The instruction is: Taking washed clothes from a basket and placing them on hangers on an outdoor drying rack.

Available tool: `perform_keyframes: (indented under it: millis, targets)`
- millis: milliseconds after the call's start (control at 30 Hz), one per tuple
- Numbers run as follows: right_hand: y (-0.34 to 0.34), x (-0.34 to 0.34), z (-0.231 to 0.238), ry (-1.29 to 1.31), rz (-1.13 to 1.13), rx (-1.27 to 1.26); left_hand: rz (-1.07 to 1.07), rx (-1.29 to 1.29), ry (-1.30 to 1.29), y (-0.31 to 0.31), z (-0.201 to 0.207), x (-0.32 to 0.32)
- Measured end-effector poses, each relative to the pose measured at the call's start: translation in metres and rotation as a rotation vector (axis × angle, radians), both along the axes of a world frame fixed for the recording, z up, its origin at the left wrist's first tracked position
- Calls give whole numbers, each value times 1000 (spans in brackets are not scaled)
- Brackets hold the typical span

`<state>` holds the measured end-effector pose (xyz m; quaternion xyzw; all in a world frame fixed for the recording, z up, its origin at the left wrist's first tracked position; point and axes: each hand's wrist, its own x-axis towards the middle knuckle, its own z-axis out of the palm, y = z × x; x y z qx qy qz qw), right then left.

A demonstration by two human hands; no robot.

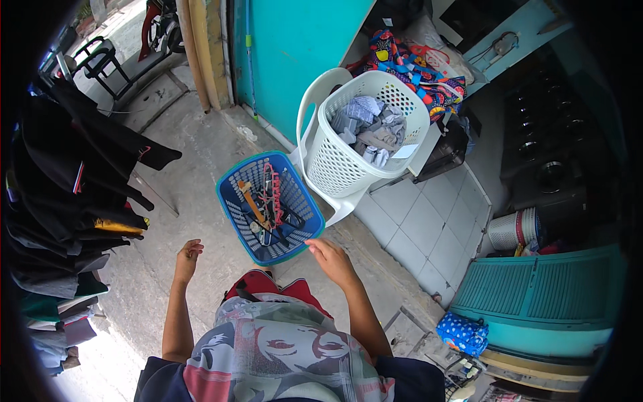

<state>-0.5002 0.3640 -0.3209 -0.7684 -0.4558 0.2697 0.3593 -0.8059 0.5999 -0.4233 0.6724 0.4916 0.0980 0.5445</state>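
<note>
My left hand [188, 257] is in the air left of the blue basket, its fingers loosely bent and slightly apart, with nothing visible in them. At the basket's near right corner is my right hand [331, 260], fingers stretched toward the rim; I cannot tell whether they touch it. The blue plastic basket [231, 224] has a green rim and holds several clothes hangers [273, 194], among them red, orange and dark ones. Beyond it, a white perforated laundry basket [338, 161] full of crumpled grey and white clothes [375, 127] rests on a white plastic chair [305, 120].
Dark garments [74, 167] hang along the left side. A turquoise door [295, 60] stands behind, with a thin pole [249, 67] beside it. Colourful patterned cloth [415, 74] is piled behind the laundry basket. A blue patterned bundle [462, 333] lies at the lower right.
</note>
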Motion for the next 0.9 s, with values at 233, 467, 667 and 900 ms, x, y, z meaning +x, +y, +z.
perform_keyframes:
  millis: [233, 467, 667, 900]
  targets:
    - [0, 87, 24, 144, -313, 63, -265, 208, -191, 26, 42, 142]
    - [14, 273, 72, 79, -425, 94, -438, 373, -48, -20, 76, 245]
    - [117, 418, 15, 8, 315, -222, -281, 321, -138, -69, 107, 363]
    - [218, 401, -166, -424, 906, -885, -312, 829, 50, -84, 128, 443]
